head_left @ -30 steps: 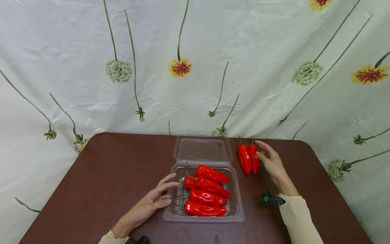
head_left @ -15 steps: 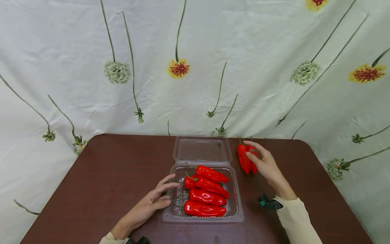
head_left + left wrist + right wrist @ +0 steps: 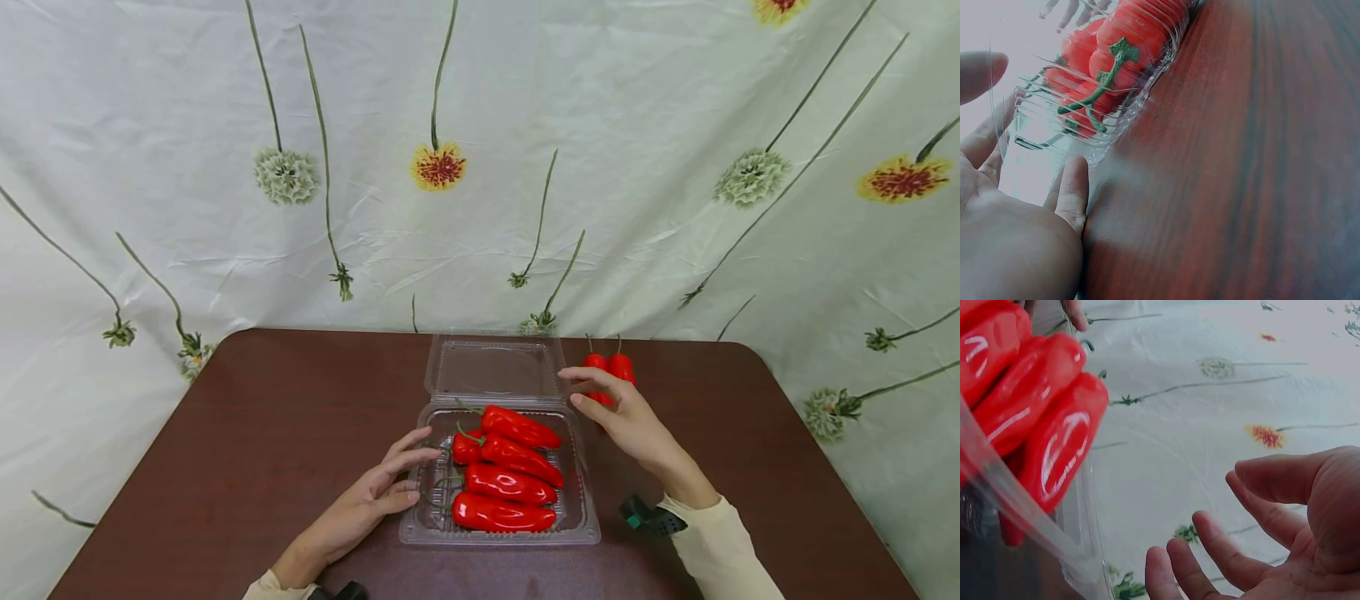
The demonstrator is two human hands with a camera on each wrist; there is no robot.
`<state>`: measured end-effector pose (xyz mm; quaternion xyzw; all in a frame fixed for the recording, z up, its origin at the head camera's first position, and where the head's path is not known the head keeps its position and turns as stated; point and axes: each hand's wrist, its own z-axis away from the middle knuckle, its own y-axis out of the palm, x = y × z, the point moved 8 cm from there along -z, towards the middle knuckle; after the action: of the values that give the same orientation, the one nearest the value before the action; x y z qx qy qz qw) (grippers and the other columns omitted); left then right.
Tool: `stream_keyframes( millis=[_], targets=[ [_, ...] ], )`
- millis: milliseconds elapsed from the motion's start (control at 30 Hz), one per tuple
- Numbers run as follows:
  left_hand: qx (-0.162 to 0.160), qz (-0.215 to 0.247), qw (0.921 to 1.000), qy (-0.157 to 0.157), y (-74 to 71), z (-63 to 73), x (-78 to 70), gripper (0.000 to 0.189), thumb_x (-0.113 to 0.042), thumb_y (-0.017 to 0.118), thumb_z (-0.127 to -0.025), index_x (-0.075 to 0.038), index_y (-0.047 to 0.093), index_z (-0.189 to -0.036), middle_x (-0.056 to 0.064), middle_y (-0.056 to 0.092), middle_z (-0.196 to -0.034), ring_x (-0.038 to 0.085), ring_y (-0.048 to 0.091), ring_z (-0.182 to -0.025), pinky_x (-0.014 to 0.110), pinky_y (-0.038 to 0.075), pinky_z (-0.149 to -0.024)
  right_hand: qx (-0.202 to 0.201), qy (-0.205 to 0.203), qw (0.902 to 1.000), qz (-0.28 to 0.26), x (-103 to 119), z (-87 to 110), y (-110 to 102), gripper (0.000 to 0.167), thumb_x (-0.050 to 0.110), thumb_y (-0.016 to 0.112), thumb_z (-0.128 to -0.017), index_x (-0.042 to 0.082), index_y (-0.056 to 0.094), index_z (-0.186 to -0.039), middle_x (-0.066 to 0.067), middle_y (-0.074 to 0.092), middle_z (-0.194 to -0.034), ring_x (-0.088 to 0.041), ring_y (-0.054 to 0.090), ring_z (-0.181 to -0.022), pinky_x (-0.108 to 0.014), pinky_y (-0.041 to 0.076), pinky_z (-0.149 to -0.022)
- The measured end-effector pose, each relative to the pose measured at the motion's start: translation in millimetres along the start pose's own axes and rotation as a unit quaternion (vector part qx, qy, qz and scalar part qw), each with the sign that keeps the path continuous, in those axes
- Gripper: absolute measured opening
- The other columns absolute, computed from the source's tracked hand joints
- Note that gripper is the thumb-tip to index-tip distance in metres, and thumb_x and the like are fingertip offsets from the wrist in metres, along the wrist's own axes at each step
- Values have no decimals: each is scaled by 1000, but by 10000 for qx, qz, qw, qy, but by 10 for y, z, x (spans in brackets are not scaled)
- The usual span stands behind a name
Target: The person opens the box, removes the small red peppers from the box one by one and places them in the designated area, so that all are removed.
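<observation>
Several red chili peppers (image 3: pixel 506 483) with green stems lie in a clear plastic clamshell box (image 3: pixel 581 512), whose lid (image 3: pixel 497 367) is folded back behind it. At the box's left side rests my left hand (image 3: pixel 367 496), fingers spread along the wall and rim. In the left wrist view, the pepper stems (image 3: pixel 1100 87) show through the clear wall beside the hand. My right hand (image 3: pixel 633 421) is over the box's back right corner, fingers apart and holding nothing. Two more red peppers (image 3: pixel 621 367) lie on the table beyond it, their lower parts hidden by the hand.
The dark brown table (image 3: pixel 300 400) ends at a pale flower-print cloth (image 3: pixel 480 233) hanging behind it. Both forearms carry wrist straps; the right strap (image 3: pixel 652 517) is near the box's right side.
My right hand has moved left and toward me, from beside the two loose peppers to the box's back right corner. The left hand and boxed peppers stay put.
</observation>
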<state>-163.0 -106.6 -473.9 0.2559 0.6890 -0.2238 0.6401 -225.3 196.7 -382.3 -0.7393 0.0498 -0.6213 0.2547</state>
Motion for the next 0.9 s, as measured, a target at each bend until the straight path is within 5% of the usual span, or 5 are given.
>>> stream_keyframes(
  millis=[200, 500, 900],
  targets=[
    [-4, 24, 10000, -11, 2, 2, 2, 49, -1, 46, -103, 0, 38, -151, 19, -4, -165, -6, 27, -140, 25, 39, -104, 551, -205, 9982, -132, 101, 42, 241, 36, 15, 63, -99, 13, 60, -134, -5, 60, -137, -36, 53, -128, -44, 47, -101],
    [6, -3, 10000, 14, 3, 7, -26, 49, -1, 46, -103, 1, 37, -151, 19, -4, -166, -6, 26, -141, 25, 38, -104, 1470, -412, 9876, -366, 156, 92, 526, 35, 7, 62, -98, 8, 60, -133, -9, 58, -138, -37, 53, -125, -34, 55, -91],
    [8, 7, 10000, -28, 2, 1, -20, 49, -2, 46, -103, 0, 37, -151, 19, -4, -166, -7, 26, -140, 24, 38, -105, 1809, -722, 9808, 55, 143, 134, 713, 29, 12, 62, -99, 10, 64, -128, -6, 61, -134, -28, 59, -116, -32, 52, -93]
  ],
)
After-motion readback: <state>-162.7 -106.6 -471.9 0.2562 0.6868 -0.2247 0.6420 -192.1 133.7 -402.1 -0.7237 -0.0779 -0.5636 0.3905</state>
